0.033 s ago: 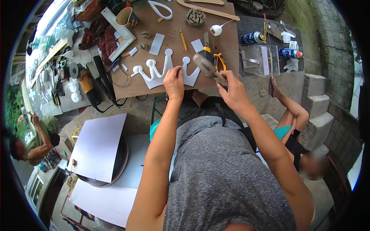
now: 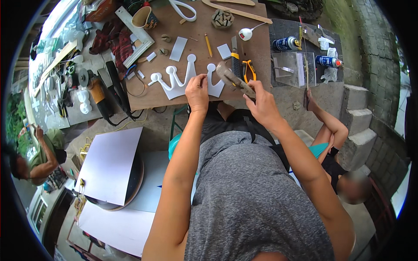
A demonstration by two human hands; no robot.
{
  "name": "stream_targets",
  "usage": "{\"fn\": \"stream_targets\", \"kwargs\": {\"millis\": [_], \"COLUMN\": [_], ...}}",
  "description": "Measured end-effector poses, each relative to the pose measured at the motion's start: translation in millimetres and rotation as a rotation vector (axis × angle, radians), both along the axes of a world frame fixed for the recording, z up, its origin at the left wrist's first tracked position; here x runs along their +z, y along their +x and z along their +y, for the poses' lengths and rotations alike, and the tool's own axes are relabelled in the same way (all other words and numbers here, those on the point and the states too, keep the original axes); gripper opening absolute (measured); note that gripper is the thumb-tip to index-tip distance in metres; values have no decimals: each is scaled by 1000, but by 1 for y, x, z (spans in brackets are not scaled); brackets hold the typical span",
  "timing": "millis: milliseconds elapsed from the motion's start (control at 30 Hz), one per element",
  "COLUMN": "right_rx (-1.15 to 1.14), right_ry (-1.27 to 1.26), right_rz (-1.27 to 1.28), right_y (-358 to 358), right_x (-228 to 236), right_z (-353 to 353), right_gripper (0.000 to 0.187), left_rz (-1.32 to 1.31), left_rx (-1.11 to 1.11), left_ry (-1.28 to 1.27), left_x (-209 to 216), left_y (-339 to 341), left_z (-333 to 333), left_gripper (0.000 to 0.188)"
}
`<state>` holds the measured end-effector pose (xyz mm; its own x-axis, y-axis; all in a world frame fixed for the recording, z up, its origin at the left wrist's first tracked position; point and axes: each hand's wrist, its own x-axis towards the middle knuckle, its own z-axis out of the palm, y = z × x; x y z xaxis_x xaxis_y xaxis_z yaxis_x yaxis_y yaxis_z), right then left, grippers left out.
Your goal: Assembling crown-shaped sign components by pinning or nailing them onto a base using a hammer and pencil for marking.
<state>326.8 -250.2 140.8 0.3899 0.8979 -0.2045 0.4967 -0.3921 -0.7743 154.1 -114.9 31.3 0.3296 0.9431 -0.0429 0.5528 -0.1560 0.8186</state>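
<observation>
A cup point(image 2: 147, 21), contents unclear, sits on the worktop point(image 2: 257, 48). The flat white crown point(image 2: 177, 91), round-tipped, lies by the near edge; left grip point(image 2: 197, 95) over it, fingers together; right grip point(image 2: 263, 104) clamped on a brown tool point(image 2: 232, 77).

one left hand point(image 2: 197, 95), one right hand point(image 2: 264, 104), one held tool point(image 2: 233, 78), one crown point(image 2: 175, 92), one pencil point(image 2: 208, 45), one pair of pliers point(image 2: 245, 76), one cup point(image 2: 141, 18), two spray cans point(image 2: 285, 44), two other people point(image 2: 48, 163).

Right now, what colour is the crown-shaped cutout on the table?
The crown-shaped cutout is white, showing best in the head view.
</observation>
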Motion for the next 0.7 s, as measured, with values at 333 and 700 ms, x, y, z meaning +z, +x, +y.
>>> {"fn": "stream_targets", "kwargs": {"millis": [333, 700], "right_rx": [190, 233], "right_ry": [75, 56], "right_rz": [-124, -153], "right_y": [-29, -35], "right_x": [-18, -25], "right_z": [13, 13], "right_gripper": [41, 41], "left_rz": [-13, -43], "left_rx": [40, 12], "left_ry": [58, 137], "left_x": [-11, -16], "left_y": [-3, -5], "left_z": [-3, -3], "left_gripper": [14, 20]}}
